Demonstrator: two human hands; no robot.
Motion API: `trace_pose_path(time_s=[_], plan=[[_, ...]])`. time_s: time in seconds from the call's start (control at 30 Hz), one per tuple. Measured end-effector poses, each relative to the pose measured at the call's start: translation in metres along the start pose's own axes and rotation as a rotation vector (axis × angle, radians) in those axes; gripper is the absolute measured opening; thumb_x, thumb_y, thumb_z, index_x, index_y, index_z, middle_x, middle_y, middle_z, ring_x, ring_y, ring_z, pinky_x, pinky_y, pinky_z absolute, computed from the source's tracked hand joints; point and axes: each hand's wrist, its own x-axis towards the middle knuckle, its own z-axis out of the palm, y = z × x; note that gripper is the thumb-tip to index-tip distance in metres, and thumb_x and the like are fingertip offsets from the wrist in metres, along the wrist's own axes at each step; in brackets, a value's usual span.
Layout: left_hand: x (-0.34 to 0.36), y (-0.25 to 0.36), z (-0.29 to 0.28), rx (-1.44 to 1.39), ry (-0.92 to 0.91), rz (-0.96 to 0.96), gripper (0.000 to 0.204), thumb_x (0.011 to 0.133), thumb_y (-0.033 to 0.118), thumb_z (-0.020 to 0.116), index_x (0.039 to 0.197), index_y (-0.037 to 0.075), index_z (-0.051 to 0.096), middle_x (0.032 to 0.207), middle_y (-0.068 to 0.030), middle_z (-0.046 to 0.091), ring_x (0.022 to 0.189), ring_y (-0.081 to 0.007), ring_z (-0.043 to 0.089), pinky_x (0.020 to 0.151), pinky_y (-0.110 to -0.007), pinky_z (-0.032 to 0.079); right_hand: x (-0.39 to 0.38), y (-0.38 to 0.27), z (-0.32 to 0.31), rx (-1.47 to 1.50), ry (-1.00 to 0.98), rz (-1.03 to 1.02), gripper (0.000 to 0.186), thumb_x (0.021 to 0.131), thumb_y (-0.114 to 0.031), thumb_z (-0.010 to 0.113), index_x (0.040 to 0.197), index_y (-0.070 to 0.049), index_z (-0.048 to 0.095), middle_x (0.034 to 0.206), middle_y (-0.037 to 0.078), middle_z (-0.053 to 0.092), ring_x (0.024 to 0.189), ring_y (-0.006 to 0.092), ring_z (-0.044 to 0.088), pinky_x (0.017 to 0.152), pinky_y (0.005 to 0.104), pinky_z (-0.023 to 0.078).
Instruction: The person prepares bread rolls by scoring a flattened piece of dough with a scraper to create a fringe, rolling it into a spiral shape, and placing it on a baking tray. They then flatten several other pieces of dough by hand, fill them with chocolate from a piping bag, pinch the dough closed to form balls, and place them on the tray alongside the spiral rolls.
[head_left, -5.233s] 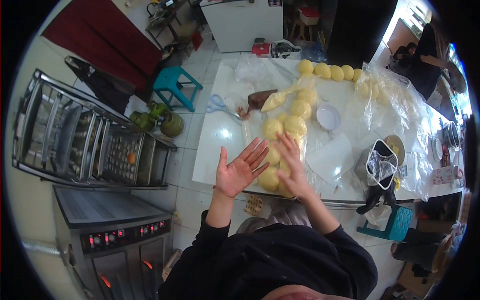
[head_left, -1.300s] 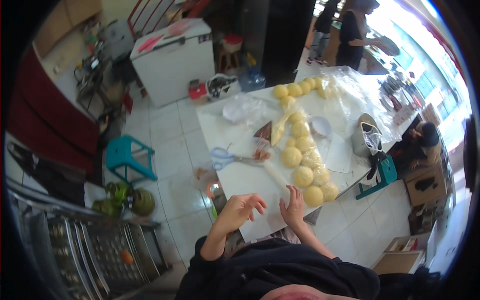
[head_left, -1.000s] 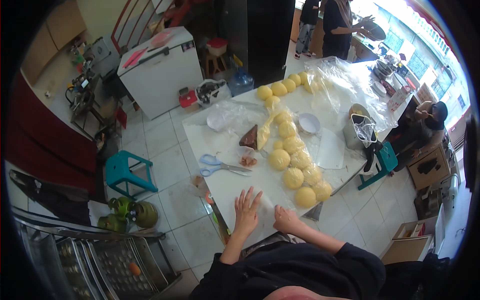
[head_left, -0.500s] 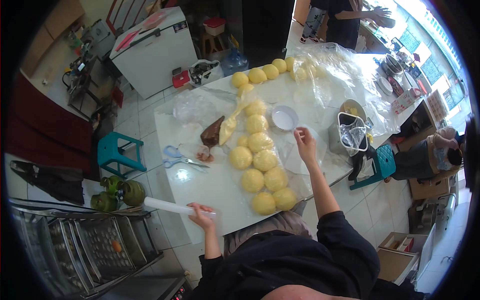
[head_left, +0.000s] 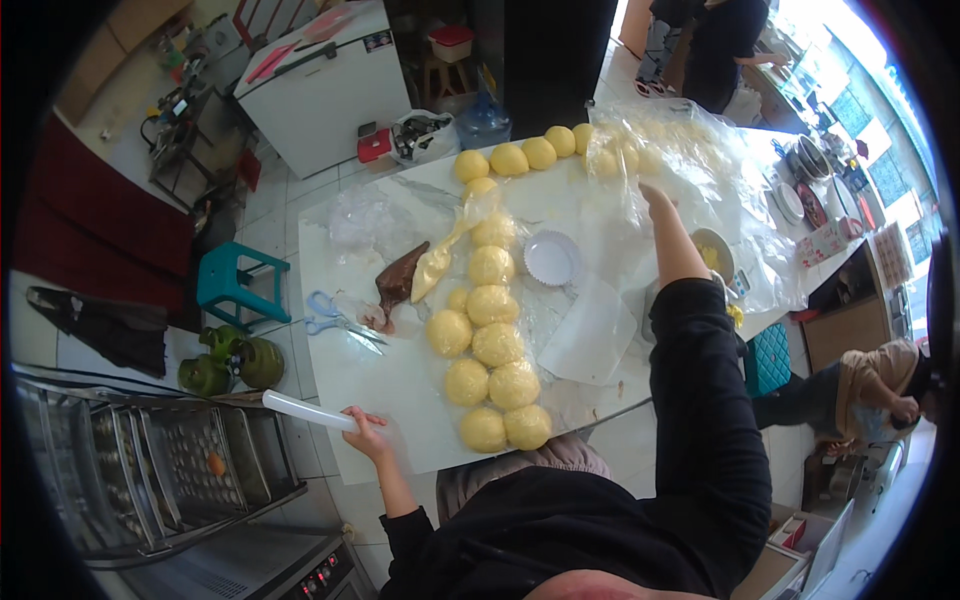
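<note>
White rolling pin, a smooth, slender cylinder, was in the left hand at the near left corner of the table, one end jutting past the edge. That hand's grip was wrapped closed around it, toward the other end. The right hand was at the thin, clear, crumpled plastic sheet; whether its grip pinched the film could not be told. Rounded yellow dough balls lined the table, between a fluted white dish and metal-bladed scissors.
</note>
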Motion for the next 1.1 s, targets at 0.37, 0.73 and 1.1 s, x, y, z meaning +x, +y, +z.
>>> trace_pose_path(time_s=[0.37, 0.73, 1.1], plan=[[0.004, -0.011, -0.002, 0.033, 0.017, -0.022, 0.022, 0.080, 0.020, 0.053, 0.077, 0.000, 0.045, 0.052, -0.0016, 0.038, 0.039, -0.0092, 0.040, 0.033, -0.022, 0.037, -0.072, -0.106, 0.020, 0.066, -0.058, -0.987, 0.037, 0.070, -0.026, 0.057, 0.102, -0.007, 0.054, 0.081, 0.015, 0.060, 0.077, 0.0239, 0.059, 0.069, 0.0345, 0.045], [-0.001, 0.004, 0.004, 0.088, -0.035, -0.008, 0.022, 0.080, 0.020, 0.051, 0.078, 0.000, 0.043, 0.051, -0.0019, 0.039, 0.039, -0.0099, 0.040, 0.034, -0.022, 0.037, -0.129, -0.103, 0.058, 0.904, -0.802, -0.776, 0.028, 0.088, -0.020, 0.035, 0.105, -0.005, 0.052, 0.091, 0.012, 0.059, 0.083, 0.0201, 0.058, 0.075, 0.0320, 0.044], [0.012, -0.045, -0.026, 0.061, -0.039, -0.020, 0.022, 0.081, 0.021, 0.051, 0.078, 0.000, 0.044, 0.052, -0.0027, 0.039, 0.038, -0.0096, 0.040, 0.033, -0.023, 0.036, -0.063, 0.036, 0.082, 0.245, 0.691, -0.205, 0.019, 0.073, -0.023, 0.049, 0.089, -0.014, 0.052, 0.091, 0.003, 0.053, 0.091, 0.0206, 0.048, 0.076, 0.0398, 0.033]])
